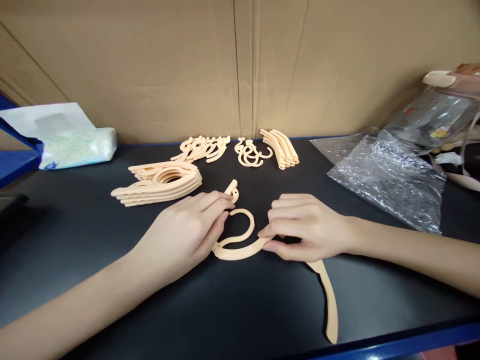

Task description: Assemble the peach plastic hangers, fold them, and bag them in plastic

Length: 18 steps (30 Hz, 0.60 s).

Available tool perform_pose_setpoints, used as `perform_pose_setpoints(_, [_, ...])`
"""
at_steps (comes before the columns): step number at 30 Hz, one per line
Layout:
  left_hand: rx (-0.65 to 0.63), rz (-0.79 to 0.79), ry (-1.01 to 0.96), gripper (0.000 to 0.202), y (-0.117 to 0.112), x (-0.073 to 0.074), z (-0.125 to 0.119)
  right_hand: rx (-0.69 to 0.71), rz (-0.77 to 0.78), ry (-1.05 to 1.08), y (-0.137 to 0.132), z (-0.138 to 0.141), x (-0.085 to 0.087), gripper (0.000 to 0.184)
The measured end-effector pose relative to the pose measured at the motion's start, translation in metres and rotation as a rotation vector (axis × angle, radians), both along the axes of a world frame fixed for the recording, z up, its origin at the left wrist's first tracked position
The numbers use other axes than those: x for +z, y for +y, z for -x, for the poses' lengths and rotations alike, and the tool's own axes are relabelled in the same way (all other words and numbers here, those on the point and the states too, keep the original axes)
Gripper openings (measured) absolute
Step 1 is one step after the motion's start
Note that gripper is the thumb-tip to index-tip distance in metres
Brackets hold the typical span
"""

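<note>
A cream plastic folding hanger [240,254] lies low over the black table between my hands. Its curved hook [250,225] bends upward in the middle. My left hand [187,225] is closed on the hanger's left side, and a short end piece [231,187] pokes out past the fingertips. Thumb and fingers of my right hand [305,227] pinch the right side. From beneath that hand another curved arm piece [330,305] runs toward the table's front edge. The joints under my fingers are hidden.
Left of centre sits a stack of folded hangers [161,187]. Behind are loose hooks [249,155], small curved parts [202,148] and a pile of arms [281,150]. A tissue pack [78,145], clear plastic bags [390,175] and a bottle [431,115] flank them. Cardboard [150,65] stands behind.
</note>
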<state>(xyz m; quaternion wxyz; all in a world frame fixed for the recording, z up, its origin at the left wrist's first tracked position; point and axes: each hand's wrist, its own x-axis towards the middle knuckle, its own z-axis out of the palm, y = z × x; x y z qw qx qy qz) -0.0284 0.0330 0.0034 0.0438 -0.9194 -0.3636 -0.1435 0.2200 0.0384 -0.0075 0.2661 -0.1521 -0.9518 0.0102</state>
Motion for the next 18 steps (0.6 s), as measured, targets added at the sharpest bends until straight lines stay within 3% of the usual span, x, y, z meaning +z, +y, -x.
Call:
perform_pose_setpoints(3, [0.06, 0.046, 0.004, 0.029, 0.003, 0.004, -0.006, -0.054, -0.038, -0.063, -0.008, 0.0, 0.016, 0.032])
perform_pose_setpoints(9, [0.093, 0.128, 0.02, 0.03, 0.005, 0.012, -0.017, -0.395, 0.052, -0.308, -0.017, -0.017, 0.051, 0.039])
perform_pose_setpoints(14, [0.048, 0.126, -0.003, 0.023, 0.011, 0.007, -0.024, -0.513, 0.093, -0.52, -0.033, -0.027, 0.039, 0.056])
perform_pose_setpoints(18, [0.019, 0.115, -0.007, 0.019, 0.015, 0.004, -0.028, -0.509, 0.126, -0.448, -0.037, -0.035, 0.032, 0.031])
